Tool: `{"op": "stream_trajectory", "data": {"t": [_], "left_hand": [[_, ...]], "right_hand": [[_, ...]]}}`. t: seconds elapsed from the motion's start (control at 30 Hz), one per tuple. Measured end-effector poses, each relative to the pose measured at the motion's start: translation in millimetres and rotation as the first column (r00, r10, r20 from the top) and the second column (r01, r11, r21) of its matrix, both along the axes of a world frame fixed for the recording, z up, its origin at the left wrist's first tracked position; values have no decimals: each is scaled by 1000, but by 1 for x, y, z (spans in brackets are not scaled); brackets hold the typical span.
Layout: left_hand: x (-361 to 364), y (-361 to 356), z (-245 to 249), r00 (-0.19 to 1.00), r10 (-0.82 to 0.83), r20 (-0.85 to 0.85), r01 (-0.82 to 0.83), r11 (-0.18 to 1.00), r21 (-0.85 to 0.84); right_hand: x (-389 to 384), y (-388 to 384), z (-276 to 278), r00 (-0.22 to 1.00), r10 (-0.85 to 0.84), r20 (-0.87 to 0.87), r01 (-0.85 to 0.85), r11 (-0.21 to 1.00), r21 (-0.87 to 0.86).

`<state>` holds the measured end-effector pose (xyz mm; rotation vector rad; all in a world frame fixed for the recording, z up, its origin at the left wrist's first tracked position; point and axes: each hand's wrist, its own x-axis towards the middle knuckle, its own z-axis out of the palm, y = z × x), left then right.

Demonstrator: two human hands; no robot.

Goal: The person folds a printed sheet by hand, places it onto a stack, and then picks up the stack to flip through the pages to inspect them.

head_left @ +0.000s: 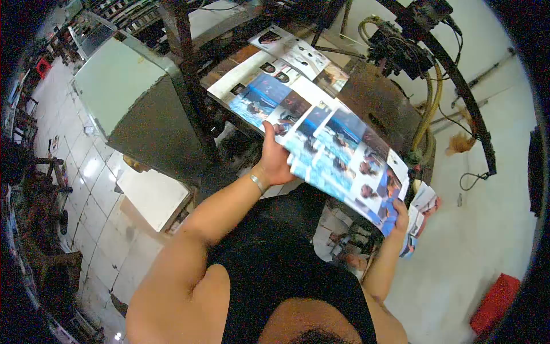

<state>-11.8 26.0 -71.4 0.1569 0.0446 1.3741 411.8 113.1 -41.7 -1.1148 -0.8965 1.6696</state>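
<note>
Between my two hands is a fanned stack of printed sheets with colour photos, mostly blue. My left hand holds its left edge, thumb raised and fingers partly hidden under the paper. At the lower right corner, my right hand grips the sheets, with the thumb on top. Beyond them, more printed sheets lie on a brown worktable, partly covered by the held stack. A separate white printed sheet rests at the table's far side.
A machine with a pale green panel stands on the left, above a white board. Hoses and a black mechanism are at the upper right. Loose printed papers sit beside my right hand. A red object lies lower right.
</note>
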Motion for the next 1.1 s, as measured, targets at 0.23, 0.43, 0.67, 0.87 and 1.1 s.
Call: {"op": "stream_trajectory", "data": {"t": [0.23,0.43,0.67,0.87,1.1], "left_hand": [[-17,-22,-20,807,-205,-553,88,969,-231],[-2,-29,-56,23,-12,-1000,-35,999,-13],[-13,-20,24,-17,238,-971,-117,964,238],[-35,24,51,-176,369,-913,-108,914,391],[-33,40,43,28,333,-943,-175,930,323]], "right_hand": [[8,-4,0,941,240,239,-235,971,-48],[-23,-10,-13,814,137,564,-235,966,105],[-36,-16,44,853,-128,506,-124,892,435],[-25,2,-2,968,-151,200,35,872,489],[-30,7,-37,998,-44,-34,54,919,390]]}}
